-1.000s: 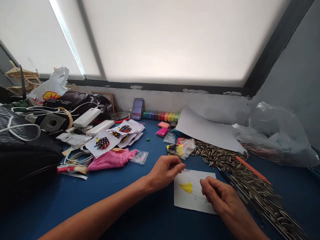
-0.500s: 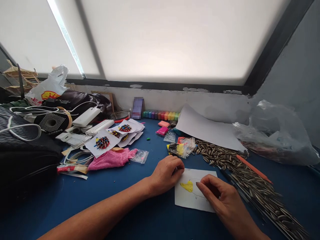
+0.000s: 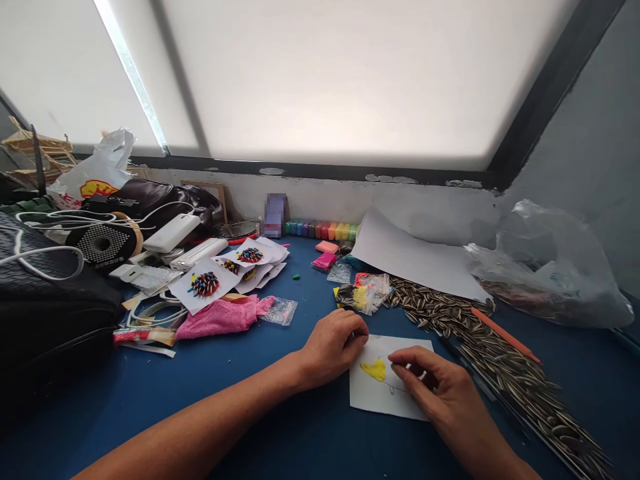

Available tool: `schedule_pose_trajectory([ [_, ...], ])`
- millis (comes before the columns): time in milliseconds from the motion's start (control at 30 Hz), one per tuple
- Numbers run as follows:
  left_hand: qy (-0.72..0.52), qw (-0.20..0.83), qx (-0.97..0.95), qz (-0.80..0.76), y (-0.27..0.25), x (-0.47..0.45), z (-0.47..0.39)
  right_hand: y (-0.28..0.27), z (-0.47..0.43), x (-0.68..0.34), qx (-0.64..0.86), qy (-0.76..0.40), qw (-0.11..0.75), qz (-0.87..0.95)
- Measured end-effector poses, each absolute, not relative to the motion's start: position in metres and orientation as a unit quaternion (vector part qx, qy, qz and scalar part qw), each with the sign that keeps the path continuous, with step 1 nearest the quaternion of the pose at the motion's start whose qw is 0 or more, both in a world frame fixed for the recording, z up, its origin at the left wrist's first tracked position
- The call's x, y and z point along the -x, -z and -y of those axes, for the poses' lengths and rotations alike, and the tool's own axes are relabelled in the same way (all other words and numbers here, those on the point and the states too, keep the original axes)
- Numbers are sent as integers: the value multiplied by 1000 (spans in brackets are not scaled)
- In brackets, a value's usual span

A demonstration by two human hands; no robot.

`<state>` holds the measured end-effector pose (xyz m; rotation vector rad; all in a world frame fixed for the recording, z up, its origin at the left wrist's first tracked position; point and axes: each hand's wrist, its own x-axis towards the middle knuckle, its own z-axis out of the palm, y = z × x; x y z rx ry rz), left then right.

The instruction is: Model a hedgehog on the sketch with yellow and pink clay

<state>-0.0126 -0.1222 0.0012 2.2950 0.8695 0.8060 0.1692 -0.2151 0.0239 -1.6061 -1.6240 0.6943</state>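
On the blue tabletop lies a small white paper (image 3: 367,393) with a thin pencil drawing. A yellow clay patch (image 3: 373,370) fills the drawing's left part. My left hand (image 3: 333,350) is curled closed at the paper's upper left edge; its inner fingers are hidden. Above the drawing's right side, my right hand (image 3: 435,380) has thumb and forefinger pinched together, close to the yellow patch. Whatever sits between those fingertips is too small to make out. That hand covers the right part of the drawing.
Sunflower seeds (image 3: 525,360) spread along the right, with an orange pencil-like stick (image 3: 505,335) on them. Clay packets (image 3: 365,293) lie beyond the paper. Decorated cards (image 3: 203,287), a pink cloth (image 3: 220,319) and a black bag (image 3: 55,320) are on the left.
My right hand has shifted slightly left and up over the paper, its fingertips coming a little nearer the yellow patch. The left hand keeps its place.
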Motion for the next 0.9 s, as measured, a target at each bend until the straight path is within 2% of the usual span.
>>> schedule_pose_trajectory([
  [567,-297,284,-852,-324,-1,13,121,-26,216,-168,627,-242,357,649],
  [900,-302,279,-853,-321,0,12,122,-19,213,-169,607,-186,346,691],
])
